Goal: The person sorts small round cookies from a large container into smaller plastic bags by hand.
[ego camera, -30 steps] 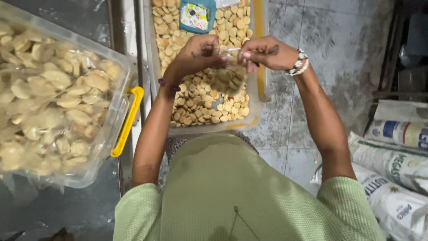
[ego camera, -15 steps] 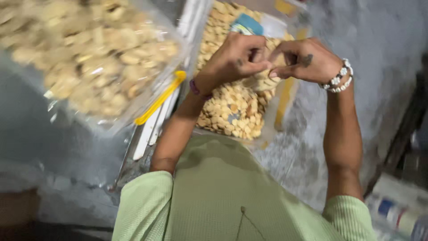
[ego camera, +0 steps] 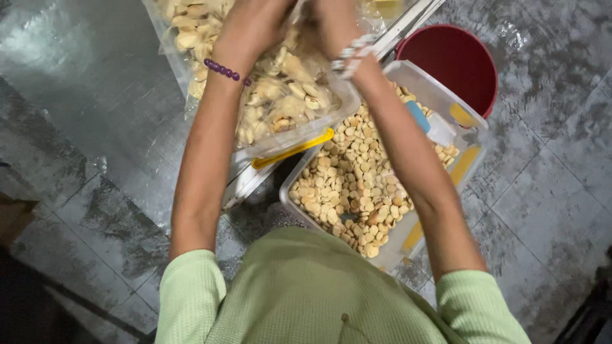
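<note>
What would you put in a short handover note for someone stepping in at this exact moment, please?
Left hand: raised at the top edge, on a clear bag of pale snacks; grip not visible.
Right hand: beside it on the same bag, fingers cut off by the frame.
The bag lies over a clear tub with a yellow handle.
Below the arms, an open clear bin holds small round biscuits and a blue scoop; a red bucket stands behind.
Done: bag filled. Whether it is sealed cannot be seen.
</note>
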